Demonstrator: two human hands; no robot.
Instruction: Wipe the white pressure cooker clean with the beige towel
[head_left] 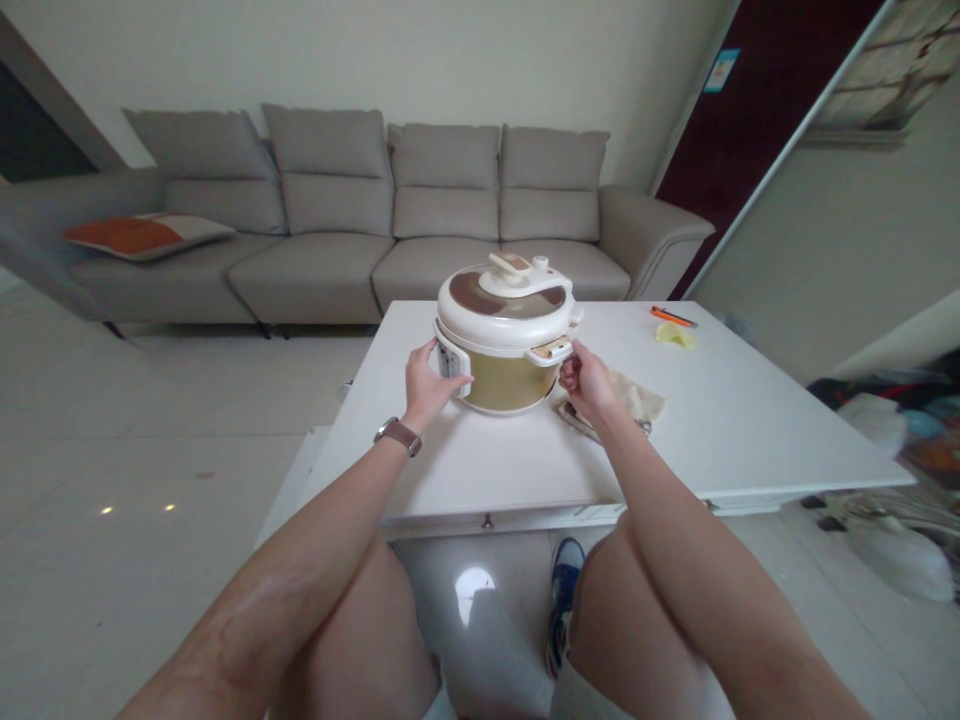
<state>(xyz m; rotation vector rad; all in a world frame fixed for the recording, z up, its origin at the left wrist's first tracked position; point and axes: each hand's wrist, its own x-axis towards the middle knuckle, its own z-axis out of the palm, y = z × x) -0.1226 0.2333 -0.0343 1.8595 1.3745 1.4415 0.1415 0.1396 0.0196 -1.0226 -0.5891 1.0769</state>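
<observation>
A cream and gold electric pressure cooker (508, 335) with its lid on stands near the middle of a low white table (720, 420). My left hand (429, 385) is wrapped around the cooker's left side, over its control panel. My right hand (585, 380) is closed on the cooker's right side handle. A watch with a brown strap sits on my left wrist. Both forearms reach forward over my bare knees.
A crumpled brown cloth (637, 398) lies just right of the cooker. An orange pen (673, 316) and a yellow scrap (676, 336) lie at the table's far right. A grey sofa (375, 220) with an orange cushion (135, 236) stands behind. Clutter covers the floor at right.
</observation>
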